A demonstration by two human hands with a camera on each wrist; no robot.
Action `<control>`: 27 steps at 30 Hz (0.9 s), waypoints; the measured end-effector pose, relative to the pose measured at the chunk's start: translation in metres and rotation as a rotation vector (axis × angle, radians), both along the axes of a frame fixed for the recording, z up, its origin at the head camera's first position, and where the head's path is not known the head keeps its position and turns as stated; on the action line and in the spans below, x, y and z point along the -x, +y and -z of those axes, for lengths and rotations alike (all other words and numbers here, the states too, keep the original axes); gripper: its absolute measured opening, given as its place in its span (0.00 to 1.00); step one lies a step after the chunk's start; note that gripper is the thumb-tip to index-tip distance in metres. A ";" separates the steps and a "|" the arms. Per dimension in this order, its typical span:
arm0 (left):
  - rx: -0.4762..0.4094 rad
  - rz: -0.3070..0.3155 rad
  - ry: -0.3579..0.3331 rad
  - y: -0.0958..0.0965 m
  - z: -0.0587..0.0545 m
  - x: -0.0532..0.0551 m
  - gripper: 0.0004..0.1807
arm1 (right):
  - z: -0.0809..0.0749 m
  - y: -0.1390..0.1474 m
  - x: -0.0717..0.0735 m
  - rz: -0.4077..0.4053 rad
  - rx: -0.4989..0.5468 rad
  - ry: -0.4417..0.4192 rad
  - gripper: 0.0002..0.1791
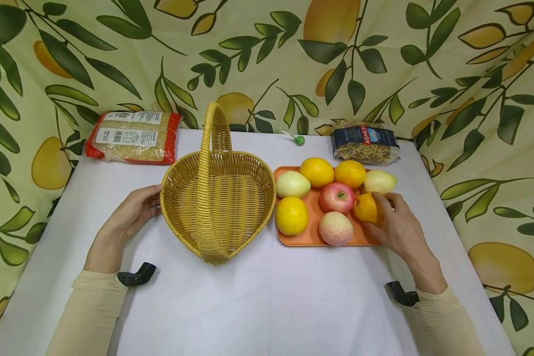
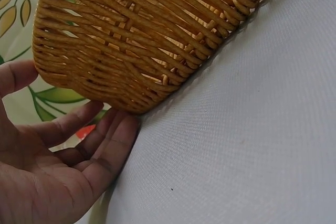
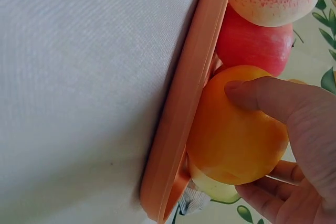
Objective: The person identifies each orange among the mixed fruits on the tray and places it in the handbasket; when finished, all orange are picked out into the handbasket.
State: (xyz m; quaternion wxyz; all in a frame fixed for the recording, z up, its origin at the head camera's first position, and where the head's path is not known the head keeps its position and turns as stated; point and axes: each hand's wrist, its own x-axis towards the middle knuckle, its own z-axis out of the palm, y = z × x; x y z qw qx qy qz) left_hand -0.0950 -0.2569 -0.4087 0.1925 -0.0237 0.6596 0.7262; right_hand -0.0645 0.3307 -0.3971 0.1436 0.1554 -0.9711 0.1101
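White tabletop [image 1: 267, 306], both forearms [image 1: 86, 311] reaching forward.
Left hand [image 1: 131, 210] angles inward, loosely spread fingers [image 2: 118, 145] touching the wicker basket [image 1: 172, 217]; right hand [image 1: 400, 225] pinches an orange fruit [image 1: 366, 208] between thumb [image 3: 260, 95] and fingers at the tray's [image 1: 302, 242] right end.

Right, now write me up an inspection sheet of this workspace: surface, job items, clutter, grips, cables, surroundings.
Surface: table under a white cloth, lightly creased.
Job's things: wicker basket, handle up, no fruit inside; orange tray beside it, bearing seven fruits besides the held orange fruit.
Clutter: red-edged packet, pasta bag and small green-headed item along the far edge.
Grips: left grip touches the basket's left side; right grip holds the orange fruit between thumb and fingers.
Cables: nothing seen.
Surroundings: backdrop printed with leaves and fruit, behind and at both sides.
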 end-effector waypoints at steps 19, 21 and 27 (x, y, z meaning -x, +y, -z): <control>0.004 -0.004 -0.014 0.000 -0.001 0.000 0.13 | -0.008 0.002 -0.005 0.050 0.022 -0.057 0.41; 0.002 -0.003 -0.014 0.000 -0.001 0.000 0.13 | -0.011 0.002 -0.005 0.049 0.029 -0.058 0.41; 0.011 0.004 -0.013 0.000 0.000 0.000 0.13 | -0.024 0.001 -0.001 0.028 0.037 -0.027 0.41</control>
